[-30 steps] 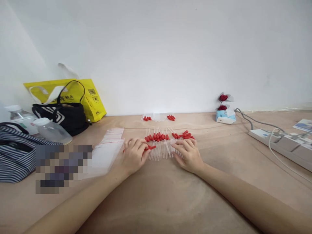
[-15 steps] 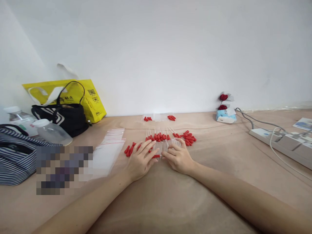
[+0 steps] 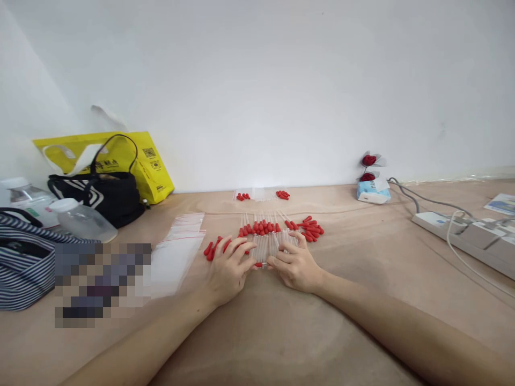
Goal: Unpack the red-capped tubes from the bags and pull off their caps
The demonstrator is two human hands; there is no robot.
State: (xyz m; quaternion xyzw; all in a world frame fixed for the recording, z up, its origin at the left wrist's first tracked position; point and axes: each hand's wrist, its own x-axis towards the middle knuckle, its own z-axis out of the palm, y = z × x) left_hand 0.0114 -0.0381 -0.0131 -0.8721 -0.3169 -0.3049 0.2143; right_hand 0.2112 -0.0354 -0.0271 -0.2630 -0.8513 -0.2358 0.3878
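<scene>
My left hand (image 3: 230, 272) is closed in a pinch on a red rubber dropper bulb (image 3: 258, 264), low over the table. My right hand (image 3: 298, 266) pinches a clear glass tube (image 3: 265, 265) whose end meets the bulb's opening; most of that tube is hidden by my fingers. Just beyond, bare glass tubes (image 3: 261, 247) lie side by side, partly under the right fingers. Behind those rests a row of droppers (image 3: 266, 227) with red bulbs fitted, tips pointing away. Loose red bulbs (image 3: 208, 250) lie by the left hand, partly covered by it.
More red bulbs (image 3: 313, 231) lie at right. Clear zip bags (image 3: 177, 260) are stacked at left, near a striped bag (image 3: 24, 268), bottles (image 3: 82, 220) and a yellow bag (image 3: 155, 171). Filled bags (image 3: 282, 195) lie by the wall. A tissue pack (image 3: 373, 193) and power strip (image 3: 462, 236) stand right.
Both hands have come slightly nearer to me, with the bulb and tube still held end to end. More of the bare glass tubes shows between the hands.
</scene>
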